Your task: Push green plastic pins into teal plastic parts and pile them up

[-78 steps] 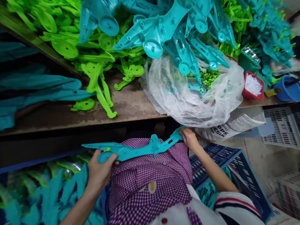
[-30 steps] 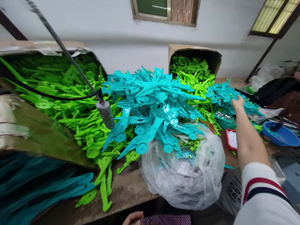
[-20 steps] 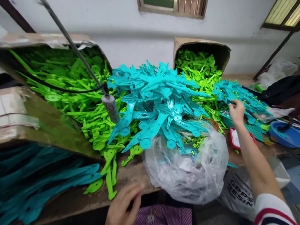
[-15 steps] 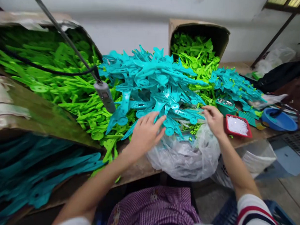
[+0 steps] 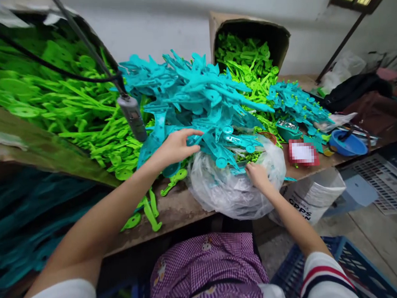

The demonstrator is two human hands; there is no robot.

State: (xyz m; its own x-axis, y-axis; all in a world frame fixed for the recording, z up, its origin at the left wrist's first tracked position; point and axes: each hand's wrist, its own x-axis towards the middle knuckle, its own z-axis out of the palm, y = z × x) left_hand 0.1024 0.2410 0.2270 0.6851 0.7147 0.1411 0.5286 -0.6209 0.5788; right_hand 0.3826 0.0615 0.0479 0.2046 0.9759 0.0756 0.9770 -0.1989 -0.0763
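My left hand (image 5: 178,146) reaches over the front of a heap of turquoise plastic parts (image 5: 196,86). Its thumb and fingers are apart, and nothing shows between them. Just right of it lie flat turquoise parts with round discs (image 5: 221,161). My right hand (image 5: 258,174) is at the mouth of a clear plastic bag (image 5: 226,198), its fingers pinched together; what they hold, if anything, is too small to make out. Small green pieces (image 5: 249,157) lie in the bag's opening, close to those fingertips.
Bright green parts (image 5: 86,114) fill a large carton at left; another carton (image 5: 216,39) stands behind. A grey hanging tool (image 5: 132,118) dangles left of the heap. A red tray (image 5: 303,153), a teal box (image 5: 288,130) and a blue basin (image 5: 348,143) stand at right.
My right hand has moved down and left, to the bag's mouth. My left hand has shifted slightly left and up. The view has turned, and the bench things sit further left.
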